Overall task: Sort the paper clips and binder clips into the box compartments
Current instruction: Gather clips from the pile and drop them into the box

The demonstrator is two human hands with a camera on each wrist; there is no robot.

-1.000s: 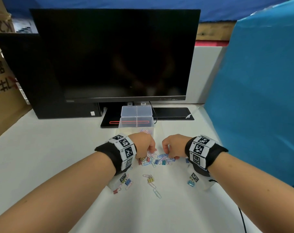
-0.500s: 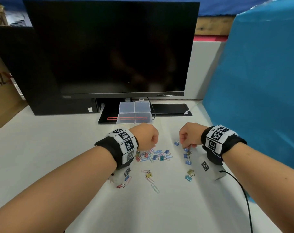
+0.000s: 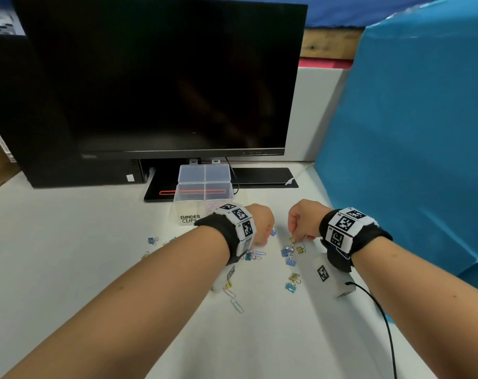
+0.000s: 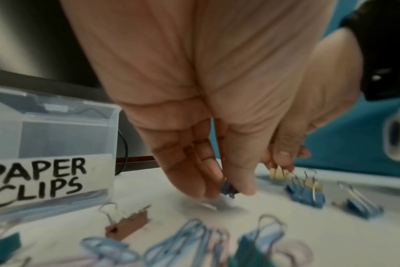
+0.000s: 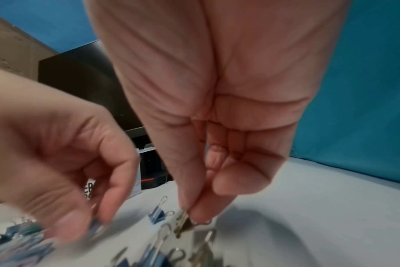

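A clear two-compartment box (image 3: 203, 198) stands on the white table, labelled "BINDER CLIPS" on its left half and "PAPER CLIPS" (image 4: 39, 178) on its right. Coloured paper clips (image 3: 236, 305) and binder clips (image 3: 290, 261) lie scattered in front of it. My left hand (image 3: 261, 228) hovers just right of the box and pinches a small blue binder clip (image 4: 228, 187) between thumb and fingers. My right hand (image 3: 300, 225) pinches a gold binder clip (image 5: 183, 221) by its top, just above a little group of blue and gold binder clips.
A dark monitor (image 3: 161, 77) and its black base (image 3: 262, 177) stand behind the box. A blue sheet (image 3: 410, 132) rises along the right side. A black cable (image 3: 388, 324) runs from the right wrist. More clips (image 3: 151, 240) lie left of my left forearm.
Both hands left the middle pile and closed on clips. The right hand went right to the binder clip group, then came in a little. The head view moved closer to the box.
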